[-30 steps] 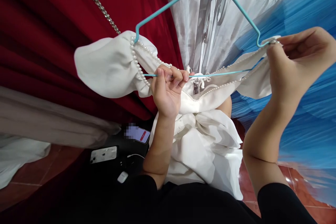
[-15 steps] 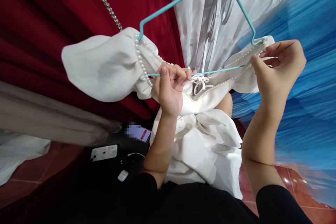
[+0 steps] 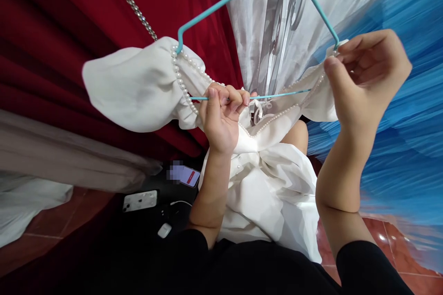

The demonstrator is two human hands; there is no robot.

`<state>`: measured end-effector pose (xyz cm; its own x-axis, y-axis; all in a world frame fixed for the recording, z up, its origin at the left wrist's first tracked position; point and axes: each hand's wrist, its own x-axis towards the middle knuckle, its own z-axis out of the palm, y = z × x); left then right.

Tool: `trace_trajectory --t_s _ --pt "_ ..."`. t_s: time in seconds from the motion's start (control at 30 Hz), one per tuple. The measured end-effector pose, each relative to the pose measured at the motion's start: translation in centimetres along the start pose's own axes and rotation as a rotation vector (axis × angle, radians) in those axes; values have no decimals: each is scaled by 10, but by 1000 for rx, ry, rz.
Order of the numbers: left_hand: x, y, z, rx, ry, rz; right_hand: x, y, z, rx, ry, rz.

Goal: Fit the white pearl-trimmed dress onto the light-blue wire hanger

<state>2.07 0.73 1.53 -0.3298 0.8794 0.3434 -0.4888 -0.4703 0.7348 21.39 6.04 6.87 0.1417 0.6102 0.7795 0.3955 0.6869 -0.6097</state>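
A white dress (image 3: 263,184) with pearl trim along its neckline hangs on a light blue clothes hanger (image 3: 230,1) in front of me. My left hand (image 3: 223,115) is closed around the hanger's lower bar, near the middle of the neckline. At the hanger's right corner, my right hand (image 3: 367,71) pinches the pearl-edged strap between thumb and fingers. The puffed left sleeve (image 3: 129,85) sits over the hanger's left corner. White lacing (image 3: 258,110) shows inside the bodice, partly hidden by my left hand. The skirt drapes down over my lap.
Red curtains (image 3: 166,0) hang at the left with a beaded chain (image 3: 131,2). White fabric (image 3: 242,14) hangs behind the hanger, blue tulle (image 3: 398,124) at the right. Two phones, one lit (image 3: 188,175) and one pale (image 3: 140,200), and a small white case (image 3: 164,230) lie lower left.
My right hand has moved slightly up, drawing the right strap up and in around the hanger's corner. The hanger has shifted a little left. My left hand keeps its grip on the bar.
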Motion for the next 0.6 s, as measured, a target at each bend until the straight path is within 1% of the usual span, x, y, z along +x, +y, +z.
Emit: trace_trajectory --t_s 0.07,0.13,0.2,0.23,0.3,0.4,0.5,0.6 --pt "0 1 -1 8 5 -17 1 -1 -8 13 40 -23" --pt "0 1 -2 51 23 -45 2 5 -16 -105 71 -22" --pt "1 2 -2 73 36 -61 2 15 -24 -253 43 59" --pt "1 2 -3 71 39 -65 1 20 -26 -282 33 105" --pt "2 2 -3 54 35 -71 -2 30 -30 -239 56 160" --pt "3 2 -4 9 12 -77 -8 39 -32 -118 157 117" --pt "3 1 -5 -42 -6 -74 -11 46 -35 -62 225 90" --pt "3 1 -5 -54 -8 -69 -11 48 -38 -31 279 97"
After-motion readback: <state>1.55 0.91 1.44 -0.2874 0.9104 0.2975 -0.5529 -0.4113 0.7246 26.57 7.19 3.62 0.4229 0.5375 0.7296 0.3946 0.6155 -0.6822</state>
